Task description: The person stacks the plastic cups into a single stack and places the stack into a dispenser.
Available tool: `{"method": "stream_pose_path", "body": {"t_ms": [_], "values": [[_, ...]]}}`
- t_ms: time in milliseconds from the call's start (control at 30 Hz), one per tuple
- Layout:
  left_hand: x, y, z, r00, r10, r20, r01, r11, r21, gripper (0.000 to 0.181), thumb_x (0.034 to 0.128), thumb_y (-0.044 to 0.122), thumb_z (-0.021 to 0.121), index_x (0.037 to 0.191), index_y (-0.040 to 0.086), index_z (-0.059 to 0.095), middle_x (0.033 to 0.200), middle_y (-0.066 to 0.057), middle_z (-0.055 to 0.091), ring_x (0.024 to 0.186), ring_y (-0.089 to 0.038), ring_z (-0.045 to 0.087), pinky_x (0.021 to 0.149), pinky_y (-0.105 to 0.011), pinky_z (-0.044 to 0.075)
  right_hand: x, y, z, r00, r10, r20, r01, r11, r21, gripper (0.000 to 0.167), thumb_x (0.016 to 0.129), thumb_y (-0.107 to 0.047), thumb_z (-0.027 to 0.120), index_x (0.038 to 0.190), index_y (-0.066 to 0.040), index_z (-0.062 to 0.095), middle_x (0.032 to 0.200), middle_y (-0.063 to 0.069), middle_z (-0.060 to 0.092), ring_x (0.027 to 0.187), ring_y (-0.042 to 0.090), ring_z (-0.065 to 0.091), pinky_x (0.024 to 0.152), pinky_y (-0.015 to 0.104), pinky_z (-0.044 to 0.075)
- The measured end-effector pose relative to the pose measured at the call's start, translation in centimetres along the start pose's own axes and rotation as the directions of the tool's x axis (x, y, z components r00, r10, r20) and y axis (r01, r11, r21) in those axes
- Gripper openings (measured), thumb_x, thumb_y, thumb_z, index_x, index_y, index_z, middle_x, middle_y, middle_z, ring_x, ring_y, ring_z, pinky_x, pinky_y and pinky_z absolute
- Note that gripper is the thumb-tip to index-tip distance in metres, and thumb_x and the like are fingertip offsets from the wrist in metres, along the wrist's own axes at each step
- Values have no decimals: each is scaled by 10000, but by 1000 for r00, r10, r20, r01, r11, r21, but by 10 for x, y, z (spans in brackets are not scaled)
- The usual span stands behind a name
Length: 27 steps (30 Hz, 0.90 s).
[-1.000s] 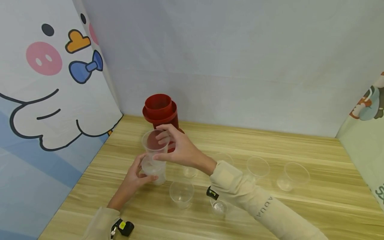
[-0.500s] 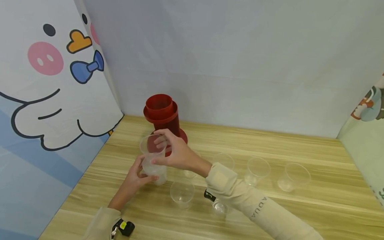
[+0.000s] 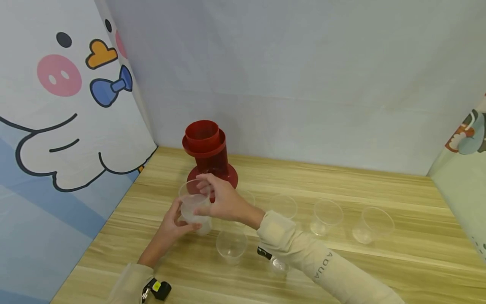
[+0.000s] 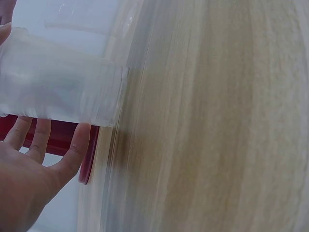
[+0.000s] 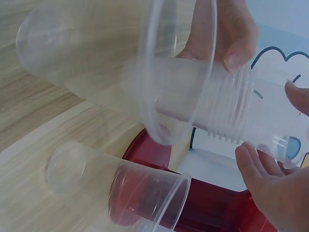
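Observation:
My left hand (image 3: 167, 232) curls round a stack of nested clear plastic cups (image 3: 203, 226) on the table's left side. In the left wrist view the fingers of that hand (image 4: 38, 169) touch the side of the stack (image 4: 63, 84). Between its thumb and fingers, my right hand (image 3: 225, 200) holds another clear cup (image 3: 187, 188) upright over the stack. The right wrist view shows the lower part of this cup inside the ribbed rims of the stack (image 5: 227, 104), with the right hand (image 5: 280, 193) round its upper part and the left hand (image 5: 222, 34) at the stack.
Just behind the hands stands a red, tiered, cup-like object (image 3: 210, 162) with a wide round base. Several single clear cups, among them a near one (image 3: 231, 247) and a far right one (image 3: 372, 226), stand on the wooden table (image 3: 410, 202). Fabric walls (image 3: 296, 84) rise behind and beside it.
My right hand has come down with its cup, which now sits lower and closer to the stack. The left hand has stayed round the stack.

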<state>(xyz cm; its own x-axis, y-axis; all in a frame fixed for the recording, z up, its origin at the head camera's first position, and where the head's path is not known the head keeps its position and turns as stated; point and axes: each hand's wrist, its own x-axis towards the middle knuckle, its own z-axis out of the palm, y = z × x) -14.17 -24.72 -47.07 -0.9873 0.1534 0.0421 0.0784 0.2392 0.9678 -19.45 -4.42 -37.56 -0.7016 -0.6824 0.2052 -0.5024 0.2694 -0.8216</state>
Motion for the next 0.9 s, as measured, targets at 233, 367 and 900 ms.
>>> {"method": "stream_pose_path", "body": {"t_ms": [233,367,900], "values": [[0,0,0,1000,11,-5,-11,1000,-4,735,815,142,739,1405,195,303,1411,-61,352,1263,-281,355,906,-457,433,-1,3,4,999,32,12,-32,999,-21,728,761,-157,793,1366,-19,412,1232,90,559,1099,198,552,876,267,474],[1,1,0,1000,25,-14,-26,1000,-17,756,809,119,740,1422,156,299,1406,-70,340,1240,-277,357,866,-389,463,-1,4,6,998,54,24,-53,998,-22,710,757,-135,797,1352,-4,432,1218,114,561,1064,187,561,886,261,471],[-1,3,1,998,65,-15,-66,997,-38,728,807,56,730,1407,151,329,1382,-67,371,1181,-236,394,842,-379,473,-3,6,8,999,15,39,-8,985,-173,673,750,-237,804,1300,13,509,1239,94,560,1075,176,543,884,221,436]]}}
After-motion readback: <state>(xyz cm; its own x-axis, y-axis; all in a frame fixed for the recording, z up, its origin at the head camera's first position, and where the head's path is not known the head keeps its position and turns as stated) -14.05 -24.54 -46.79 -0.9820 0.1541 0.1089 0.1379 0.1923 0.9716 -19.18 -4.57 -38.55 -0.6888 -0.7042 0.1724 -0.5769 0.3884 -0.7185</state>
